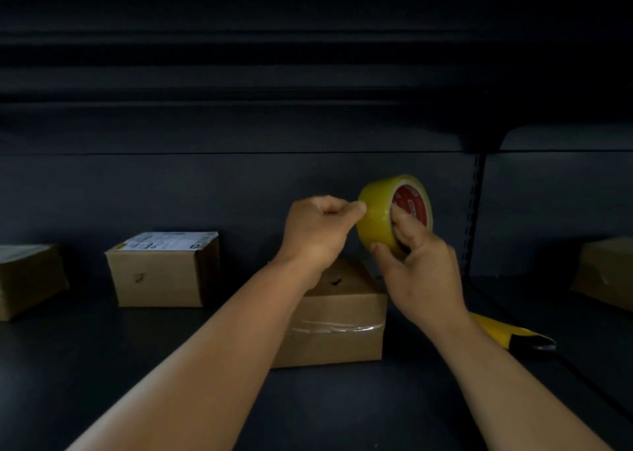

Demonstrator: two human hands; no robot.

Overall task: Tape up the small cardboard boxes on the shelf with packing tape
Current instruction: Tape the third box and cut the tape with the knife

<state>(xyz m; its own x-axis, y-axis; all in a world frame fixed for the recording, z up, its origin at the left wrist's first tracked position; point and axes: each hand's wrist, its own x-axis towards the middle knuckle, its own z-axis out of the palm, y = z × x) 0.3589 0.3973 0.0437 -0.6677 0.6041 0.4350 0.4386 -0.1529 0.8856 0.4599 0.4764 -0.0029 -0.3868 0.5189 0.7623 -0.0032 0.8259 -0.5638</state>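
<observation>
A yellowish roll of packing tape [376, 207] with a red-printed core is held up above the shelf. My right hand [421, 272] grips it, with fingers through the core and the thumb on the outer face. The fingertips of my left hand [318, 235] are curled against the roll's left edge, pinching at the tape surface. Below both hands sits a small cardboard box [342, 320] with a strip of clear tape across its front. Whether a tape end is lifted is not visible.
A second small box [161, 272] with a white label on top stands to the left, another [27, 279] at the far left, and one [606, 272] at the far right. A yellow-and-black handled tool [513, 336] lies right of the middle box. A dark shelf [102, 365] carries everything.
</observation>
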